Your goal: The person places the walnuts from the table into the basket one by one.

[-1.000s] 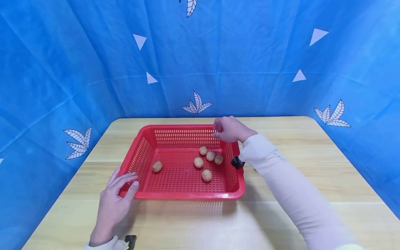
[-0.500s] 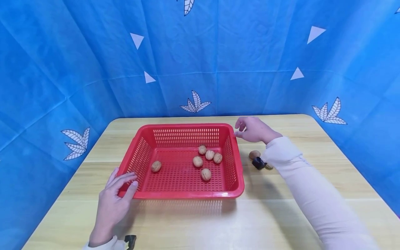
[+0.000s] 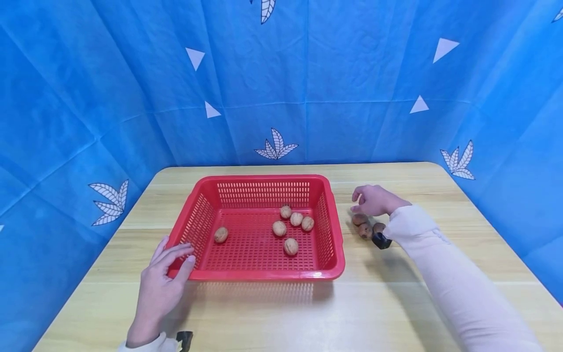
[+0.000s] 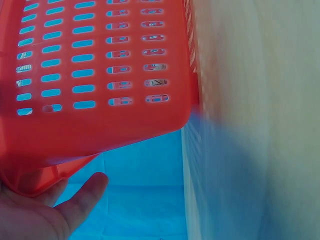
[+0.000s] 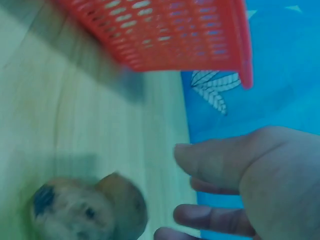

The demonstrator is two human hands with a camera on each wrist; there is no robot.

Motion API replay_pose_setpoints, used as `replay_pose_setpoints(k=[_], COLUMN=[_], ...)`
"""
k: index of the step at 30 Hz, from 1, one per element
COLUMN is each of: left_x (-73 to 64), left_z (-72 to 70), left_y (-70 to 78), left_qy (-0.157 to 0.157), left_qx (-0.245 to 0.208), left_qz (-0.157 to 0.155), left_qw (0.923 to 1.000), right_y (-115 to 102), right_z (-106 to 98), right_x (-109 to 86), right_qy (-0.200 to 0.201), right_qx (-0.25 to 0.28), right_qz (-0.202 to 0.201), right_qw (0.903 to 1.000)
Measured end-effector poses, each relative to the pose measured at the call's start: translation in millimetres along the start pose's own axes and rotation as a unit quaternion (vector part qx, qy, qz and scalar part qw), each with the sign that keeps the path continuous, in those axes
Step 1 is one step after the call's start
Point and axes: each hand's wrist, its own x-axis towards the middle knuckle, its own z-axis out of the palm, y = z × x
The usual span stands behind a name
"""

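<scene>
A red plastic basket [image 3: 268, 275] with slotted walls stands on the table, with several walnuts [image 3: 279, 228] on its floor. My left hand [image 3: 160, 286] rests at its near left corner, fingers over the rim. The left wrist view shows my thumb [image 4: 87, 200] stretched out, apart from the basket wall. To the right of the basket, my right hand [image 3: 375, 200] hovers beside and above a small cluster of darker brown walnuts [image 3: 364, 231]. Its fingers are bent loosely, with nothing between them. In the right wrist view, two of these walnuts [image 5: 75, 210] appear below the fingertips.
A pale wooden table [image 3: 272, 318] carries everything. Blue cloth [image 3: 360, 73] with leaf and triangle prints hangs behind it and at both sides. A black wrist piece [image 3: 380, 240] sits under my right cuff and partly covers one walnut on the table.
My right hand has moved from over the basket's far right corner, rightward past the rim, then down toward the walnuts on the table. My left hand and the basket have stayed put.
</scene>
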Motion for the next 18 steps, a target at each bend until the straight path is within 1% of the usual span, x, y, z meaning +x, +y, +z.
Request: replay_pose_setpoints(k=[4,9,14,18], left_x=[0.1,-0.4,-0.2,0.0], left_z=[-0.1,-0.1,0.3,0.7], left_y=[-0.2,-0.9,-1.2,-1.3], left_qy=[-0.001,0.000,0.000,0.000], left_qx=[0.001,0.002,0.004,0.004], left_qz=[-0.001,0.002,0.002,0.001], left_qw=[1.0000,1.0000,1.0000,1.0000], right_y=[8.1,13.0,14.0,13.3], right_z=[7.0,13.9,17.2,18.2], right_x=[-1.2,-1.7,-2.6,-3.8], right_qy=[-0.029,-0.034,-0.041,-0.038], right_qx=[0.007,0.007,0.014,0.024], right_qz=[0.008,0.001,0.007,0.009], right_qw=[0.9995,0.9994,0.9990,0.9990])
